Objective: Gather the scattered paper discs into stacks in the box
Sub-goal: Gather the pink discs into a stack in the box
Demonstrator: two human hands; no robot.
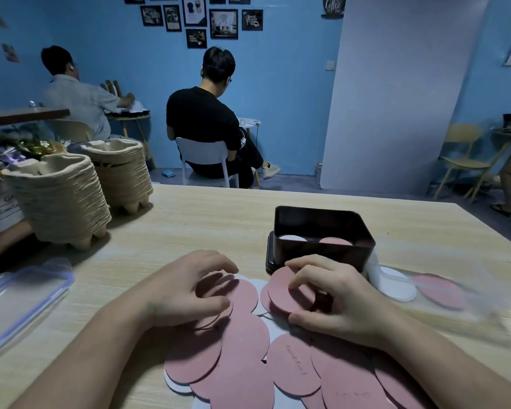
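Several pink and white paper discs [242, 361] lie overlapping on the wooden table in front of me. A dark rectangular box [322, 228] stands just beyond them, with a white disc stack [291, 237] and a pink disc stack [335, 241] inside. My right hand [331, 296] pinches a small stack of pink discs [283, 293] right in front of the box. My left hand [186, 287] rests with curled fingers on pink discs [242, 293] to the left, pressing them down.
A clear plastic bag [443, 296] with white and pink discs lies right of the box. Two stacks of pulp cup trays [62, 199] stand at the far left. A clear lid with blue clips [21, 302] lies at the left edge. Two people sit beyond the table.
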